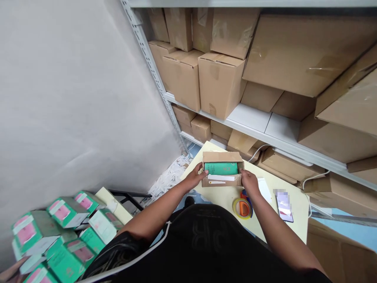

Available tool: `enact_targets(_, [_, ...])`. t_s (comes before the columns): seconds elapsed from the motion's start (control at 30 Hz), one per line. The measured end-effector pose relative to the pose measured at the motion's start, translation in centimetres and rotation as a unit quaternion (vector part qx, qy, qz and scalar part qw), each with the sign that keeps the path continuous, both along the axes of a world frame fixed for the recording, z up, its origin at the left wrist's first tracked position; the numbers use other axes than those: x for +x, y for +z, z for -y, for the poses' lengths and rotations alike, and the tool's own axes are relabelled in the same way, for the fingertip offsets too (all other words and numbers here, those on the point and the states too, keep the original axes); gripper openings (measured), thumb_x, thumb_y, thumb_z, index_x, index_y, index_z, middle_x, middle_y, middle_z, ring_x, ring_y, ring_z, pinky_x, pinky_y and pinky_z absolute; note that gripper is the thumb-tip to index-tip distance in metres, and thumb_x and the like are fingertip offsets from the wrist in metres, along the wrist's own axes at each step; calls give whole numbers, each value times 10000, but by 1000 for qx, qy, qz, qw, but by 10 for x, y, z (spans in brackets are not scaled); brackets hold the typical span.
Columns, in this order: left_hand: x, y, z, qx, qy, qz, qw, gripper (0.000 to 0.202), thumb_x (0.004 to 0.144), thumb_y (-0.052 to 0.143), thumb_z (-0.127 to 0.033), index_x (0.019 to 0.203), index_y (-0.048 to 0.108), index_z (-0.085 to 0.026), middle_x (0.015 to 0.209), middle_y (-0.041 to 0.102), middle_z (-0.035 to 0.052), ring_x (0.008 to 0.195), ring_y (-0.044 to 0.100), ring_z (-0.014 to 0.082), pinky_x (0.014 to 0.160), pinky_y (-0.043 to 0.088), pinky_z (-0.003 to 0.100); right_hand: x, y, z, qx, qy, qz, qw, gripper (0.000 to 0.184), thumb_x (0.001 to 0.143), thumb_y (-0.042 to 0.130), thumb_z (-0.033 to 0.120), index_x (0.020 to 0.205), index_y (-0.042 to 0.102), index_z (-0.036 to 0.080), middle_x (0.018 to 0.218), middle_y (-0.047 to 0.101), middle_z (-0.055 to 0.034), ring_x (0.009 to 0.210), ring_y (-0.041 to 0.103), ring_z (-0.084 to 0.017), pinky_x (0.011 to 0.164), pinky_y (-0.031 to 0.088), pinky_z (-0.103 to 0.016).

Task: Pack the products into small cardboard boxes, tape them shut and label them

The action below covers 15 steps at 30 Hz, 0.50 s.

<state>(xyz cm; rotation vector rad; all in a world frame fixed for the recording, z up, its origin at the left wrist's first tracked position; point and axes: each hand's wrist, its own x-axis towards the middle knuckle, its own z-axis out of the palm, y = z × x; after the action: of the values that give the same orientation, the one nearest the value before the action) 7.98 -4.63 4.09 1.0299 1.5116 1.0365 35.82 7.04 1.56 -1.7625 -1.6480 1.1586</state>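
Note:
An open cardboard box [222, 157] is held between my two hands over the pale yellow table [282, 230]. Inside it lies a green box [220, 168] with faint red print. My left hand [194, 177] grips the cardboard box's left end, its thumb near the green box. The opposite end is in my right hand [249, 182], whose fingers are partly hidden behind the cardboard. White strips [221, 178] show on the near side of the box. Close below my right hand, a tape dispenser [244, 206] with yellow tape rests on the table.
A phone [284, 206] and white paper [264, 189] lie on the table's right. Shelves [250, 120] full of cartons [219, 80] stand beyond. Several green-and-pink boxes [66, 255] are piled lower left, near part of a person's arm [13, 271]. White scraps [166, 177] cover the floor by the wall.

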Motion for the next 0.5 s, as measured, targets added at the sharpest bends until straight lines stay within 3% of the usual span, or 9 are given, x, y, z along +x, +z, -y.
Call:
enact_targets(0.13, [-11, 2, 7, -16, 25, -24, 999, 631, 948, 499, -634, 1435, 551, -236, 1466, 594, 98, 1379, 507, 308, 1167, 378, 471, -5, 5, -4, -11, 24, 0, 1000, 484, 858, 495, 633, 671, 658, 218, 733, 744, -60, 742, 646, -257, 647, 419, -299])
enact_targets(0.27, [-24, 9, 18, -38, 61, -80, 994, 555, 974, 415, -640, 1237, 670, -222, 1316, 680, 83, 1205, 613, 281, 1045, 477, 430, -13, 6, -3, -14, 53, 8, 998, 465, 855, 497, 615, 671, 676, 227, 750, 749, -53, 766, 654, -260, 669, 426, -303])
enact_targets(0.4, [-36, 17, 35, -41, 72, -105, 991, 507, 963, 434, -620, 1072, 691, -197, 1090, 730, 62, 1028, 659, 249, 902, 521, 368, -24, 4, -1, -25, 87, 5, 996, 484, 854, 493, 634, 686, 692, 226, 755, 751, -45, 788, 672, -260, 663, 444, -297])
enact_targets(0.5, [-46, 22, 48, -22, 79, -128, 988, 450, 956, 462, -578, 1040, 689, -198, 1009, 731, 38, 971, 662, 229, 883, 512, 344, -37, 2, 1, -16, 106, 7, 994, 523, 844, 476, 661, 685, 690, 212, 717, 741, -55, 745, 664, -257, 626, 448, -299])
